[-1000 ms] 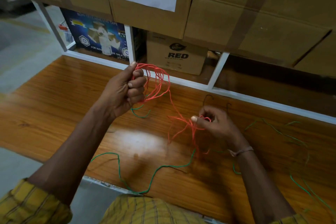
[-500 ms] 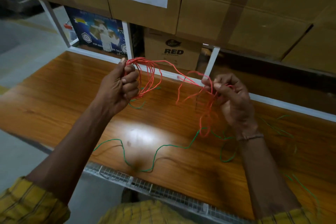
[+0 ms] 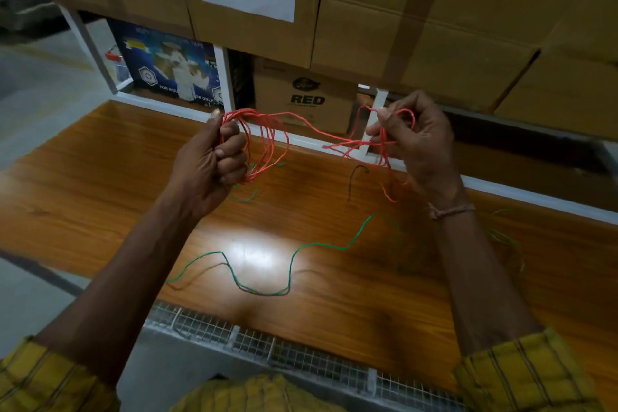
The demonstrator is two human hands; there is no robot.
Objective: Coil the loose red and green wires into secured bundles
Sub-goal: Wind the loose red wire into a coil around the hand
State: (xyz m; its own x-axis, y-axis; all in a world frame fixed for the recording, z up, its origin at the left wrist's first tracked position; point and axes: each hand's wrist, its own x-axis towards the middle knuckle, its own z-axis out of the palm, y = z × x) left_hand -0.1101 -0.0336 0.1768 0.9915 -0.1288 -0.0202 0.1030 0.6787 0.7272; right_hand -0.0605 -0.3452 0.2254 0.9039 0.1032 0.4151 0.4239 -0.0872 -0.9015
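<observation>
Right hand [image 3: 418, 144] risen farther right, pinching red wire [image 3: 321, 134]; left hand [image 3: 210, 160] grips its coil; green wire [image 3: 291, 264] on table [image 3: 100, 177].

Single head-worn view looked forward and down, close over wooden table [image 3: 100, 197], toward stacked cardboard boxes [image 3: 434, 27] behind.

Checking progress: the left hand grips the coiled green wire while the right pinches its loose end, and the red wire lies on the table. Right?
Colours swapped. In the head view the left hand and right hand hold the red wire; the green wire lies on the table.
</observation>
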